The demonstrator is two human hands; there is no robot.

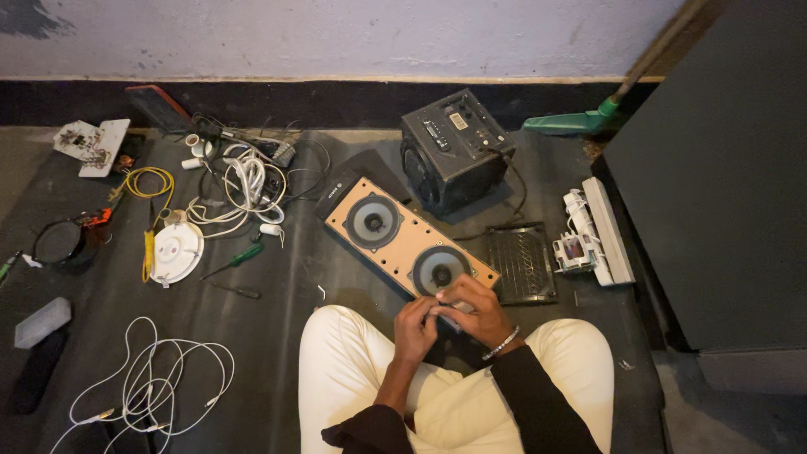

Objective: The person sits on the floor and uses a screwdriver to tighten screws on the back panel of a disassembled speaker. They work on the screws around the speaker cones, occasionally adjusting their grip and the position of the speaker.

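At lower centre of the frame, the long orange-faced wooden speaker panel with two grey cones (403, 244) lies on the dark floor against the person's knees; it looks stiff and fairly heavy, with fragile cones, so its edges are the safest hold. The left hand (415, 326) and right hand (477, 309) meet over its near end with wrists bent inward, fingers pinched around something small, possibly a grey part, though the view is too poor to be sure.

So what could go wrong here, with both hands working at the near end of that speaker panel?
1. Both hands, left hand and right hand, pinch something small at the edge of the speaker panel; it could drop into the lap unseen.
2. The panel lies tilted against the knees, so a push may slide it.
3. The screwdrivers lie loose on the floor beside tangled white cable, which could snag.
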